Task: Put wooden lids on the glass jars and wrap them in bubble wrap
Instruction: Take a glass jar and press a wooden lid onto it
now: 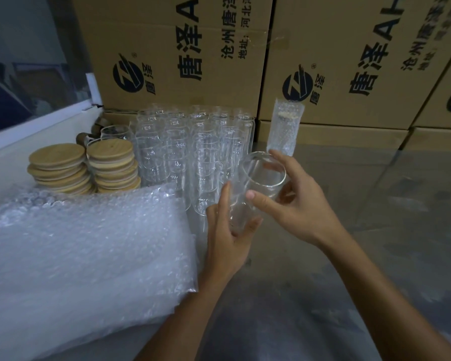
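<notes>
Held a bare glass jar in both hands, above the grey floor, tilted w/ open mouth toward the camera, no lid on it. Left hand cupped under the base: thumb up along the left side, fingers curled round the bottom. Right hand gripped nr the rim: thumb across the front of the glass, fingers wrapped round the far side, one fingertip over the rim.

Stood just behind/left of that: cluster of empty jars, packed close, upright. Further left, two stacks of wooden lids, touching each other. Lay front-left: big pile of bubble wrap, edge just beside left wrist. Stood upright nr the cardboard boxes at back: one wrapped jar, lid faintly visible thru the wrap.
</notes>
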The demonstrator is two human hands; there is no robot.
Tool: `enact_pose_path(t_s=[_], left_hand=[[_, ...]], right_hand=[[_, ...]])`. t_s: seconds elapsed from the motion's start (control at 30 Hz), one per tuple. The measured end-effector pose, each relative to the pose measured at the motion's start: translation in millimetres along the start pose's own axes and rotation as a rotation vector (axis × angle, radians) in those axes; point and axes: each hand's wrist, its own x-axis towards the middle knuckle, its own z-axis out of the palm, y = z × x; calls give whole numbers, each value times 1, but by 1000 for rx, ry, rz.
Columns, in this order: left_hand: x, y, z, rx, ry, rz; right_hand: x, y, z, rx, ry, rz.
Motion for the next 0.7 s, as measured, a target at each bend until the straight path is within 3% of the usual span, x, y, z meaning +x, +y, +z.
enact_pose_path(t_s=[0.13,0.23,0.3,0.4,0.53,0.7], left_hand=[[1,2,0,-43,33,55],[-1,5,-3,-114,35,68],[-2,10,-2,-124,68,86],[0,21,2,-132,146,135],[2,39,9,-132,73,182],[4,48,7,-151,55,207]], right_hand=[[-1,8,0,71,79,78],[6,13,-1,213,238,239],[10,18,0,381,256,368],[10,21,5,642,203,557],[5,17,14,926,-4,705],[-2,15,18,821,-126,668]])
